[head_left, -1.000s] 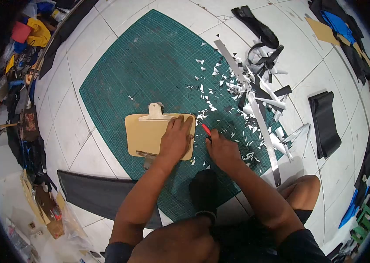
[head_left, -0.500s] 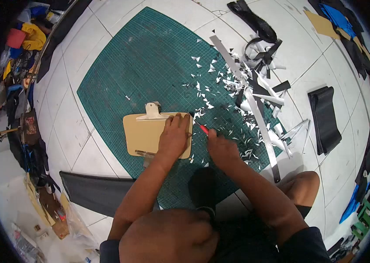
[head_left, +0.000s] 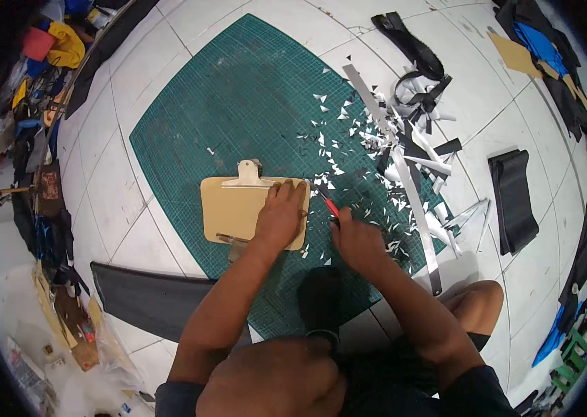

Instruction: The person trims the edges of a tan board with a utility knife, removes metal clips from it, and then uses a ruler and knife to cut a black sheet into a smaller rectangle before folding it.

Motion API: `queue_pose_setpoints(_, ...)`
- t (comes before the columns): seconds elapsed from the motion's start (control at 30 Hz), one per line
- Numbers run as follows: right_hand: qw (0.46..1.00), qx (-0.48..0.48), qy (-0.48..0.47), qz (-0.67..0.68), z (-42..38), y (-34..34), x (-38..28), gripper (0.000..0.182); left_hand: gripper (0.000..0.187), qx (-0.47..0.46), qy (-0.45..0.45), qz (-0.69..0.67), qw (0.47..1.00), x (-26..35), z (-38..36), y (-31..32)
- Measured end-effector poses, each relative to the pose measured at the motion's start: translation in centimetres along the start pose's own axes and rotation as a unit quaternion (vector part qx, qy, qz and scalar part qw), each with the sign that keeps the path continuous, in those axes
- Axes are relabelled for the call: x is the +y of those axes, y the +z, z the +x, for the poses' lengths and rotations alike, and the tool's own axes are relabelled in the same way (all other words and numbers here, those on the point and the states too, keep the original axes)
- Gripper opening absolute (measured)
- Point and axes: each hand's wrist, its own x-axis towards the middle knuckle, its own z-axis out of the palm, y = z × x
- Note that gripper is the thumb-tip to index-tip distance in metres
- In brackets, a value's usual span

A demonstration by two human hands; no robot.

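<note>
A tan board (head_left: pixel 227 212) with a metal clip (head_left: pixel 249 174) at its top edge and another at its lower edge lies on the green cutting mat (head_left: pixel 203 90). My left hand (head_left: pixel 281 217) rests flat on the board's right part, fingers stretched toward its top edge. Just right of the board, my right hand (head_left: pixel 357 240) is wrapped round a red cutter (head_left: pixel 332 207), whose tip points up and left near the board's upper right corner. Small black and white scraps (head_left: pixel 332 167) are scattered beyond and beside the cutter.
A long metal ruler (head_left: pixel 415 201) lies across the mat's right side, among black and white strips (head_left: pixel 436 156). Folded black material (head_left: pixel 514 201) sits on the tiles at right. Dark fabric (head_left: pixel 147 295) lies at lower left. Piled materials line both sides.
The view has shifted slightly. The red cutter is angled a little more upright in my right hand, near the board's right edge. My left hand stays on the board.
</note>
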Motion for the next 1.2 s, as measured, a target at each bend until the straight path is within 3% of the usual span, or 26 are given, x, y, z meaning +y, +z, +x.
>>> queue_pose_setpoints(0.47,0.998,-0.009,-0.004,-0.065,2.6,1.4,-0.4,0.026,0.067,0.015,0.008,0.002,1.000,-0.2,0.0,0.2)
queue_pose_setpoints(0.67,0.994,-0.080,0.042,-0.052,0.6,0.5,0.9,0.027,0.067,0.000,-0.001,0.000,1.000,0.0,0.1,-0.1)
queue_pose_setpoints(0.77,0.998,-0.031,-0.001,-0.056,0.3,0.1,1.2,0.027,0.067,0.008,0.005,-0.005,1.000,-0.2,0.1,0.4)
queue_pose_setpoints(0.87,0.997,-0.058,0.027,-0.033,-0.9,-2.6,0.0,0.027,0.065,0.004,0.013,0.026,1.000,-0.6,0.2,1.0)
queue_pose_setpoints(1.2,1.000,-0.002,0.020,0.002,1.1,0.7,-0.9,0.027,0.064,0.007,0.010,0.009,1.000,-0.5,0.0,0.7)
